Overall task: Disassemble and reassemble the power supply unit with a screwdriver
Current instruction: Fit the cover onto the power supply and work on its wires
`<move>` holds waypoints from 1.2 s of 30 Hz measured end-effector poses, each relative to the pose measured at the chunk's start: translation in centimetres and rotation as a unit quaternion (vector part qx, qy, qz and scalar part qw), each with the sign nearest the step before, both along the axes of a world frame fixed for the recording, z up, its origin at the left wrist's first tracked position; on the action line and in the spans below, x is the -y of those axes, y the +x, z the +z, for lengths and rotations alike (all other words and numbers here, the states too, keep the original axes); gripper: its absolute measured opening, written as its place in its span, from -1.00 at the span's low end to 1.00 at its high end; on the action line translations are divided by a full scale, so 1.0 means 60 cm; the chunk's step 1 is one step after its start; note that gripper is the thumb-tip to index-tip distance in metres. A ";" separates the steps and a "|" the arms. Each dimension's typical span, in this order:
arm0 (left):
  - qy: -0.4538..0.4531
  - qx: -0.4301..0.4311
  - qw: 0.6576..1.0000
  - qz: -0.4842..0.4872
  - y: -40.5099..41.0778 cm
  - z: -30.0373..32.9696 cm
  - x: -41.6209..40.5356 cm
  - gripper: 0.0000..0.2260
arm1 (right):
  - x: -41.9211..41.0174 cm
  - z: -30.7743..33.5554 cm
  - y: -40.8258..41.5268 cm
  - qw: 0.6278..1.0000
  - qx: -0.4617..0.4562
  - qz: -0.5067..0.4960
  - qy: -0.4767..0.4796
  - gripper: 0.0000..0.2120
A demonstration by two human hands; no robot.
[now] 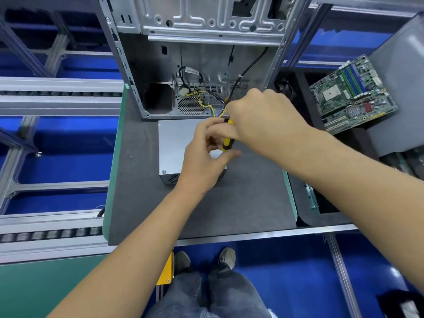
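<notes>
The silver power supply unit point(174, 143) lies on the grey mat in front of the open computer case point(197, 65). A screw sits in its near left corner. Yellow and black wires point(206, 104) run from it into the case. My right hand point(257, 120) grips the top of a yellow and black screwdriver point(227, 142), which stands upright over the unit's right side. My left hand point(206, 152) curls its fingers round the lower part of the screwdriver handle. The screwdriver's tip is hidden behind my left hand.
A green motherboard point(353, 92) lies on a grey tray at the right. The grey mat point(229, 203) sits on a green-edged pallet between aluminium conveyor rails point(57, 92). Blue floor and my shoes show below.
</notes>
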State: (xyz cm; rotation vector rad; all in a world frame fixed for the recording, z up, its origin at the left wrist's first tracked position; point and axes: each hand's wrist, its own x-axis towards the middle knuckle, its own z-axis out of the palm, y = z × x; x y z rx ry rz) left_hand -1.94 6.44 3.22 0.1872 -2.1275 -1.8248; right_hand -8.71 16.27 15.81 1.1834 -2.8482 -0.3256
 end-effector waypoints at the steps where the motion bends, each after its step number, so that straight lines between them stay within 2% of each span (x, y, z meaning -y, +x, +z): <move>1: 0.004 -0.004 1.000 0.010 -0.001 -0.002 0.001 -0.48 | 0.000 0.000 -0.002 1.000 -0.024 -0.001 0.003 -0.58; 2: 0.008 0.000 1.000 0.010 0.000 -0.006 0.003 -0.53 | -0.003 0.000 -0.006 1.000 -0.011 0.000 0.000 -0.56; 5: -0.003 0.025 0.999 -0.025 0.007 -0.012 0.014 -0.64 | -0.014 0.011 -0.016 0.984 0.168 0.051 -0.043 -0.62; 6: -0.006 0.031 0.999 -0.040 0.010 -0.011 0.018 -0.65 | -0.016 0.012 -0.019 0.978 0.189 0.073 -0.045 -0.66; 9: 0.007 0.040 0.996 -0.078 0.008 -0.004 0.019 -0.62 | -0.011 0.011 -0.017 0.989 0.131 0.062 -0.033 -0.84; 15: 0.017 0.003 1.000 -0.014 -0.002 -0.003 0.013 -0.53 | 0.002 0.007 0.005 1.000 -0.006 -0.006 0.015 -0.51; 16: 0.010 0.007 1.000 -0.019 -0.002 -0.005 0.017 -0.53 | -0.002 0.009 0.003 1.000 0.007 0.003 0.010 -0.51; 19: -0.014 0.023 0.997 -0.070 0.001 -0.011 0.031 -0.53 | -0.010 0.019 -0.003 0.985 0.145 0.084 -0.039 -0.65; 20: -0.016 0.028 0.996 -0.086 0.003 -0.009 0.033 -0.51 | -0.008 0.019 -0.004 0.983 0.152 0.098 -0.042 -0.73; 22: -0.014 0.035 0.994 -0.102 0.006 -0.003 0.030 -0.45 | -0.002 0.012 -0.006 0.991 0.110 0.075 -0.030 -0.78; 24: 0.008 0.030 0.996 -0.081 0.004 0.002 0.022 -0.42 | 0.001 0.002 -0.005 0.999 0.044 0.025 -0.005 -0.66; 27: 0.022 0.012 0.999 -0.048 0.000 -0.002 0.019 -0.56 | -0.001 0.000 0.002 0.999 -0.038 -0.014 0.001 -0.48; 28: 0.015 0.019 0.998 -0.053 0.001 -0.004 0.020 -0.61 | -0.006 -0.001 0.000 1.000 -0.021 -0.012 0.002 -0.46; 29: 0.001 0.028 0.997 -0.067 0.002 -0.005 0.022 -0.63 | -0.012 -0.001 -0.003 0.999 0.039 -0.003 -0.008 -0.47; 31: -0.005 0.042 0.994 -0.097 0.007 -0.007 0.027 -0.65 | -0.022 0.002 -0.008 0.976 0.205 0.035 -0.065 -0.58; 32: 0.004 0.049 0.993 -0.109 0.008 -0.008 0.030 -0.63 | -0.024 0.003 -0.013 0.967 0.237 0.055 -0.079 -0.68; 34: 0.012 0.055 0.991 -0.124 0.008 -0.012 0.036 -0.56 | -0.022 -0.002 -0.016 0.979 0.183 0.061 -0.071 -0.81; 36: 0.035 0.057 0.991 -0.118 0.011 -0.018 0.042 -0.52 | -0.015 -0.018 -0.008 0.994 0.100 0.027 -0.031 -0.63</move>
